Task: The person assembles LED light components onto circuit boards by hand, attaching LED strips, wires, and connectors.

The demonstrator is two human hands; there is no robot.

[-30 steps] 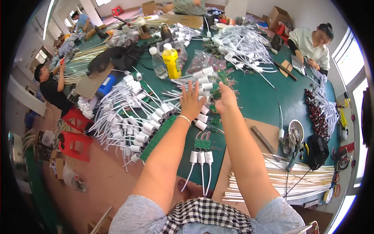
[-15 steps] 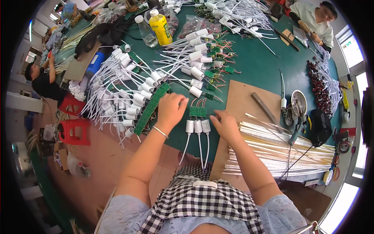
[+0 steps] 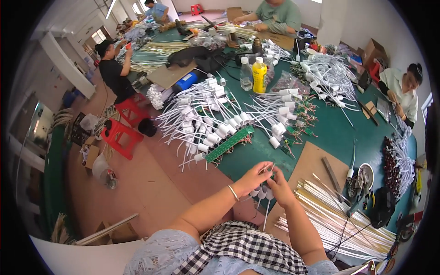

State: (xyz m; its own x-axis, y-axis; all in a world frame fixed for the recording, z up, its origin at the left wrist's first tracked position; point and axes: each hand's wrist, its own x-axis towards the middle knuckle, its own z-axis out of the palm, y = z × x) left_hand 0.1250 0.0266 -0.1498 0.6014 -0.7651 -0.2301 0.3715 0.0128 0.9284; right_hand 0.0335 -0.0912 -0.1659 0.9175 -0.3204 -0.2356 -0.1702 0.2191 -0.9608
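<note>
Caps (image 3: 262,192) sit right under the left hand (image 3: 251,179) and right hand (image 3: 281,188), just below the frame's centre, with a cord (image 3: 267,215) trailing toward the lower edge. The left hand's fingertips seem to pinch thin wires (image 3: 273,167); the right's fingers curl close against them, but whether they grip anything I cannot tell. A tug on the cord could strain the wires' joints, and a loose pinch could let them slip. A sweep toward upper left could knock the green strip (image 3: 229,145), lying apart from both hands.
</note>
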